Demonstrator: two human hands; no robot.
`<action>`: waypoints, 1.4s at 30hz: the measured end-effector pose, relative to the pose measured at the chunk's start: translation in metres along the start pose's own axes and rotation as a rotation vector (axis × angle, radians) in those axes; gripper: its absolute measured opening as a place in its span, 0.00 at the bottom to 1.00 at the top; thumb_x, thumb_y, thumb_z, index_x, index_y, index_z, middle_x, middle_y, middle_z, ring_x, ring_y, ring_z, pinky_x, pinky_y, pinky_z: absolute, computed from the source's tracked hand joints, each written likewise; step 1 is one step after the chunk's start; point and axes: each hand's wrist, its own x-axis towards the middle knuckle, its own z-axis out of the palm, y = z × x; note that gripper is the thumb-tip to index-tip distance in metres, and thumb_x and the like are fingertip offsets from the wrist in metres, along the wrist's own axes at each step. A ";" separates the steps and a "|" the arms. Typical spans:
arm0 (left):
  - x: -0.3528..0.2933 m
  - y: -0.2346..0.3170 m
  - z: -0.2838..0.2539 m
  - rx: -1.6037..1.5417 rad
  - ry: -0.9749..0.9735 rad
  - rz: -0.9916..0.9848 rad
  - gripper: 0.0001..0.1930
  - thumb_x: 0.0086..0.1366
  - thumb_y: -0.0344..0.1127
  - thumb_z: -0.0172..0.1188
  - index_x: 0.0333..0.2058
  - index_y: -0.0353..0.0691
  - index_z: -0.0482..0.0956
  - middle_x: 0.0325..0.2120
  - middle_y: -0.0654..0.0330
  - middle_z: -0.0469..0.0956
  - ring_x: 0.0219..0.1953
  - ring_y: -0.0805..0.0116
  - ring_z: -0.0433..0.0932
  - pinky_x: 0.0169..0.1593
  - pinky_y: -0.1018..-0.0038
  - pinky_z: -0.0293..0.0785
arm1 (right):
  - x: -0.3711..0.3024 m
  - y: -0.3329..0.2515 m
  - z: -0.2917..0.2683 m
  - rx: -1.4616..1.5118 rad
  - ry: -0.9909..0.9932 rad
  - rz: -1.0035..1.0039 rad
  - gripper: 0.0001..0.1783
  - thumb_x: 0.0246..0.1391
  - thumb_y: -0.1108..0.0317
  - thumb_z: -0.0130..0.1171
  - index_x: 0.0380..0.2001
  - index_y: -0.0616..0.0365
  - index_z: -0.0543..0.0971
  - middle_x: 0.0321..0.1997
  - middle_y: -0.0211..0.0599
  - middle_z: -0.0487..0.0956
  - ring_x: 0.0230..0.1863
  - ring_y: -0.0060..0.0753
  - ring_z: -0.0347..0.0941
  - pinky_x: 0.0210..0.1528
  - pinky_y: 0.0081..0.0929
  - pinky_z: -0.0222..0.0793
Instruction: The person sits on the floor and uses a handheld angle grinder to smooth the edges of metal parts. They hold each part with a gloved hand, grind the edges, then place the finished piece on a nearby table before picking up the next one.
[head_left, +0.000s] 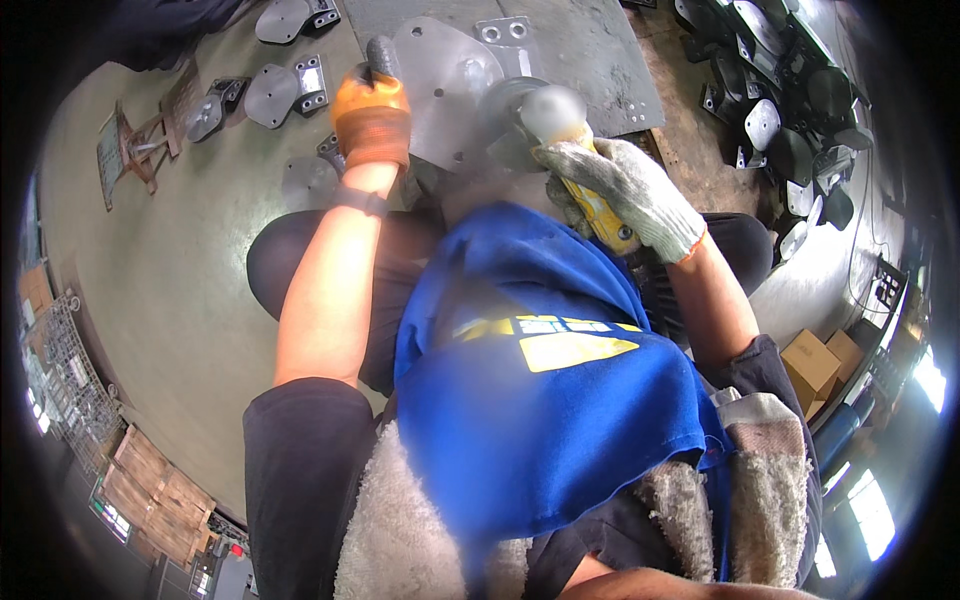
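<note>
A flat grey metal plate [431, 72] with rounded edges and small holes lies in front of me, joined at its far right to a bracket with two holes [505, 36]. My left hand [372, 115], in an orange glove with a dark coated fingertip, is closed at the plate's left edge; its curled fingers are partly hidden. In a grey-white knitted glove, my right hand [635, 190] grips the yellow body of an angle grinder [600, 215]. The blurred grinder head sits over the plate's right side, and whether its disc touches the metal is unclear.
The plate rests on a dark work surface [610, 65]. Similar plate-and-bracket parts [272, 97] stand on the floor at left, near a small rusty metal stand [140, 150]. Many more are piled at right [790, 130]. Cardboard boxes [812, 365] sit lower right, a wooden pallet [155, 490] lower left.
</note>
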 end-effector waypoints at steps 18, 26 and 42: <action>0.037 -0.016 0.018 0.245 -0.109 0.163 0.37 0.72 0.68 0.44 0.37 0.35 0.85 0.37 0.39 0.83 0.45 0.35 0.80 0.49 0.53 0.77 | -0.033 0.029 -0.006 0.235 0.156 0.034 0.24 0.61 0.50 0.62 0.43 0.64 0.81 0.29 0.38 0.81 0.26 0.29 0.79 0.29 0.31 0.75; 0.085 -0.002 0.015 0.390 -0.321 0.278 0.37 0.69 0.72 0.45 0.45 0.41 0.85 0.45 0.40 0.82 0.51 0.34 0.78 0.56 0.50 0.74 | -0.040 0.036 -0.007 0.463 0.195 0.247 0.22 0.66 0.49 0.59 0.37 0.61 0.81 0.23 0.32 0.78 0.18 0.20 0.72 0.17 0.21 0.65; 0.093 -0.019 0.017 0.310 -0.290 0.267 0.38 0.68 0.73 0.46 0.44 0.40 0.86 0.44 0.40 0.82 0.50 0.33 0.76 0.57 0.53 0.72 | -0.019 -0.001 -0.006 0.396 0.017 0.321 0.25 0.64 0.49 0.63 0.47 0.64 0.79 0.32 0.35 0.81 0.26 0.24 0.77 0.28 0.23 0.75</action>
